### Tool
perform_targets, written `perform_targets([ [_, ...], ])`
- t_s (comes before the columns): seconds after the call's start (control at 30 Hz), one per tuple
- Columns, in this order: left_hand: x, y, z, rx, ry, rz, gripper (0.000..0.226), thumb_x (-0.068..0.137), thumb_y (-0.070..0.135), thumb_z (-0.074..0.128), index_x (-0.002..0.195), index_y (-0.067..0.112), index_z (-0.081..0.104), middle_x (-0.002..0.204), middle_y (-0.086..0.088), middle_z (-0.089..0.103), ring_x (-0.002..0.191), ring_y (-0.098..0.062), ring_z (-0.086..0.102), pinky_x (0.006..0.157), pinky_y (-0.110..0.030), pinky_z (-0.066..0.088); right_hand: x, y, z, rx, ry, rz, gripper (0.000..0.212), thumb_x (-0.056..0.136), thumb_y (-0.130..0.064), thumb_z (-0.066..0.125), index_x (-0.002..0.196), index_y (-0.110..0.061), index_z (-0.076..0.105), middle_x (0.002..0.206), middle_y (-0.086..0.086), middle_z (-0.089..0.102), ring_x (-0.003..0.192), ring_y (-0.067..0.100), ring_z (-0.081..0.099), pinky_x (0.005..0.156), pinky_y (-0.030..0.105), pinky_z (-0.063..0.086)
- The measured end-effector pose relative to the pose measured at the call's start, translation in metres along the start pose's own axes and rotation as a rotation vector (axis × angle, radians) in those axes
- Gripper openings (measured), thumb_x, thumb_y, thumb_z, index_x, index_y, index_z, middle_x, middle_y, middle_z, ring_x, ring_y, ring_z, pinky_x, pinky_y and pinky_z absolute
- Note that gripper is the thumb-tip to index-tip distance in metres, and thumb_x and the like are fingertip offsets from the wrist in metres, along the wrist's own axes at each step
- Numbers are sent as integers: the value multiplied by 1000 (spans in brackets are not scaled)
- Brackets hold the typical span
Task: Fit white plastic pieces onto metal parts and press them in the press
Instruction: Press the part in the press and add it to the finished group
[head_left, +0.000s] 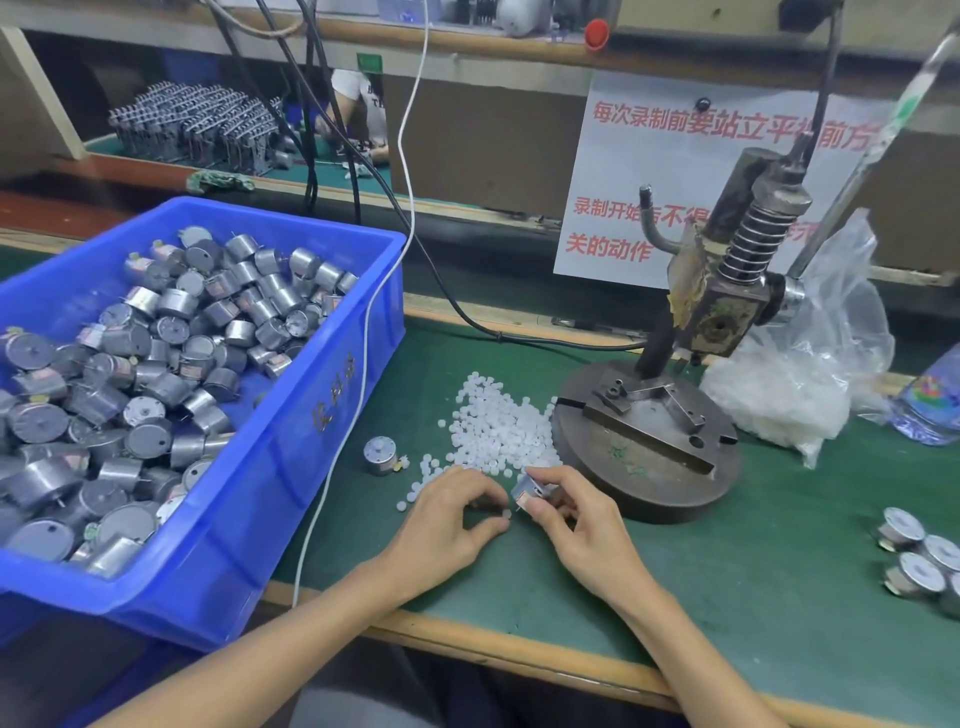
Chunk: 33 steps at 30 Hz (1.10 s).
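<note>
Back behind press (722, 312), sign (623, 171): "关的动作"

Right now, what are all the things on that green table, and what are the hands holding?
Bin: one, blue, left.
Metal parts: many, grey, heaped in bin.
Loose metal part: one, grey, beside bin.
White plastic pieces: pile, white, mid-table by press.
Press: one, dark metal, right of centre.
Bag: one, clear, behind press.
More metal parts: several, silver, right edge.
Sign: one, white with red writing, back.
Left hand: one, front centre, pinches white piece.
Right hand: one, beside it, grips silver part.
</note>
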<state>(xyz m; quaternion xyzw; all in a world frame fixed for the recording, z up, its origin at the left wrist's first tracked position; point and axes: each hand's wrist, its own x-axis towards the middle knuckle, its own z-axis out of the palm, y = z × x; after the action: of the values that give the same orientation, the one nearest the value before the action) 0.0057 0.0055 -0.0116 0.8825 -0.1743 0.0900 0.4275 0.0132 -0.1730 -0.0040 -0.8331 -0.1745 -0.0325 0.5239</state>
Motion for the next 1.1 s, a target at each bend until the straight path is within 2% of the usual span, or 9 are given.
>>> perform_targets([
  [0.1,0,-1,0,-45,6,-96,40,72,18,76,96,34,47,87,19,62,85,-1,51,81,-11,35,1,-2,2,-26,-21,-15,16,86,-7,66,100,-12,63,75,-13,53,60,2,49,58,11,36],
  [0.2,-2,-1,-1,-16,-22,-116,49,73,21,73,102,40,38,91,23,62,91,3,47,85,-3,23,2,-2,2,-50,-28,-30,14,86,-4,66,100,-7,64,75,-12,52,62,-3,50,59,7,35],
  [0.33,-3,-2,0,17,-16,-118,50,75,22,71,105,43,36,92,27,60,94,4,43,90,-10,23,4,-3,3,-73,-22,-38,12,86,-7,66,98,-5,64,70,-16,50,58,-3,49,57,8,33],
  [0.5,-1,-4,0,60,59,-156,50,76,22,70,115,34,41,90,26,58,93,6,42,91,-22,25,5,0,5,-91,-23,-48,11,87,-10,67,97,-10,63,71,-17,53,62,-2,50,59,9,33],
  [0.67,-1,-4,0,80,56,-162,50,76,29,71,118,33,44,91,27,57,99,11,37,90,-22,23,5,3,7,-134,-40,-96,12,88,-11,65,100,-9,62,88,-5,60,70,2,51,67,15,36],
  [0.8,-1,-4,1,108,58,-155,46,78,31,69,118,33,45,92,25,56,99,10,36,88,-19,21,2,2,9,-255,-56,-253,15,90,-9,60,104,-4,61,102,4,57,77,-3,50,71,15,42],
  [0.83,-2,-4,1,110,59,-152,46,78,29,69,118,32,46,92,25,56,98,9,37,89,-19,21,1,2,10,-301,-65,-288,17,90,-10,58,105,-4,61,105,7,56,77,-1,52,71,19,45],
  [0.93,-1,-3,0,112,40,-133,46,78,23,68,120,31,48,95,25,55,101,4,39,89,-21,23,-1,2,13,-396,-66,-360,20,89,-10,56,108,-6,59,111,13,55,75,22,61,66,32,51],
  [1.1,-1,-1,-2,122,12,-102,50,77,17,66,122,29,49,102,25,54,104,1,38,90,-20,22,-1,-1,13,-422,-71,-445,21,86,-5,56,107,-9,54,110,15,57,81,28,62,66,31,52],
])
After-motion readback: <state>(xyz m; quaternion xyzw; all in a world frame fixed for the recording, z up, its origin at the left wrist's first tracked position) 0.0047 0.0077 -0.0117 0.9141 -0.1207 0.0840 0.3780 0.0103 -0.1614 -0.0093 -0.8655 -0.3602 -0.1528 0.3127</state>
